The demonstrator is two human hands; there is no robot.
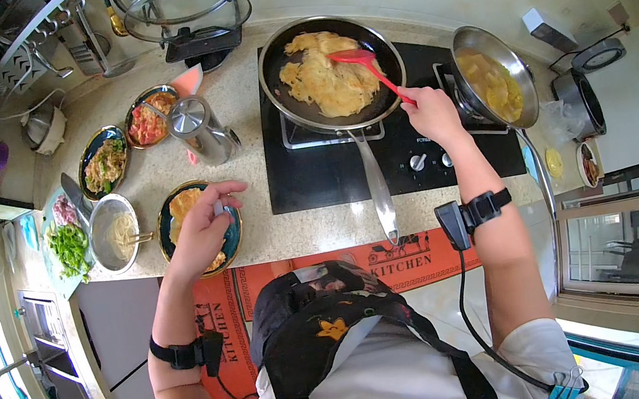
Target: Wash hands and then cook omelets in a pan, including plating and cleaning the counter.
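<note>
My right hand [433, 115] grips the red handle of a spatula [351, 57]. Its blade rests on a golden, egg-like pancake [331, 80], ragged at the edges, in a dark-lined frying pan [274, 77]. The pan sits on the left burner of a black gas hob [318, 190], its steel handle pointing towards me. My left hand [203, 222] hovers over a dark teal plate [233, 242] holding golden fried pieces [184, 206]. The fingers of that hand are bent and apart, with nothing clearly held; they partly hide the plate.
A steel pan [465, 39] of yellowish food sits on the right burner. Left of the hob stand a steel jug [206, 133], a plate of chopped tomato [148, 123], another filled plate [105, 162] and a steel bowl [99, 236]. A knife [75, 196] lies by chopped greens [69, 249].
</note>
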